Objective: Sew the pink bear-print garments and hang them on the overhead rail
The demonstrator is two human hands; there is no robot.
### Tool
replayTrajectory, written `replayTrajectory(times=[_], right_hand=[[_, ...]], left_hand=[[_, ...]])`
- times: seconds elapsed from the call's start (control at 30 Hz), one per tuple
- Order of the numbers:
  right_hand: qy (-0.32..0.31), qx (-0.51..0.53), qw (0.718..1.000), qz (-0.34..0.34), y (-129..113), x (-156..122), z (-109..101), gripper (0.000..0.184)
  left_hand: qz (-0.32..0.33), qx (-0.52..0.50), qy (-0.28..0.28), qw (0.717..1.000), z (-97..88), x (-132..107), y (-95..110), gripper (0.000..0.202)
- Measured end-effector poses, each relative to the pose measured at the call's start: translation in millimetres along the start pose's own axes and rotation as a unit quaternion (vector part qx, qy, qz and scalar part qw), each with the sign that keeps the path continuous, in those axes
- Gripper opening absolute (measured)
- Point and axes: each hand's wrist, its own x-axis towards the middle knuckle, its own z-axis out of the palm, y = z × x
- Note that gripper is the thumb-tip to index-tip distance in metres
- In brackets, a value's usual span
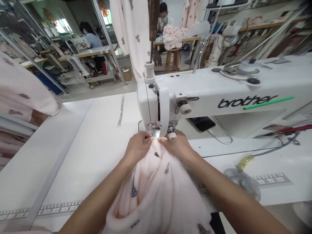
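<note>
A pale pink fleece fabric (156, 188) with small dark prints lies bunched between my forearms on the white table. My left hand (137, 146) pinches the fabric's top edge just left of the needle. My right hand (176, 144) pinches the same edge on the right, fingers closed. Both hands hold the cloth under the presser foot (156, 131) of a white sewing machine (219, 94).
A phone (201, 123) lies under the machine arm with a white cable. Red-handled scissors (285, 131) rest at the right. A clear disc (242, 182) sits near a printed ruler (270, 178). Pink fabric (21, 91) hangs at left. Other people work at distant tables.
</note>
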Motion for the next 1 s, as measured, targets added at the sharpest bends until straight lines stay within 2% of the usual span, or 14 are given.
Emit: replayTrajectory(times=[0.1,0.4,0.77,1.0], right_hand=[[0.008,-0.01,1.0,0.007,0.1,0.6,-1.8,0.015],[0.022,-0.012,1.0,0.001,0.6,0.6,-1.2,0.019],[0.058,-0.024,0.998,-0.026,6.6,1.2,6.7,0.012],[0.068,-0.036,0.997,-0.008,2.9,2.1,5.8,0.013]], left_hand=[[0.008,0.003,0.018,1.0,1.8,0.0,2.4,0.018],[0.023,-0.012,0.012,1.0,1.3,-0.6,3.2,0.018],[0.043,0.018,0.031,0.998,1.7,2.5,3.3,0.016],[0.053,0.033,0.048,0.997,4.2,3.8,3.8,0.017]])
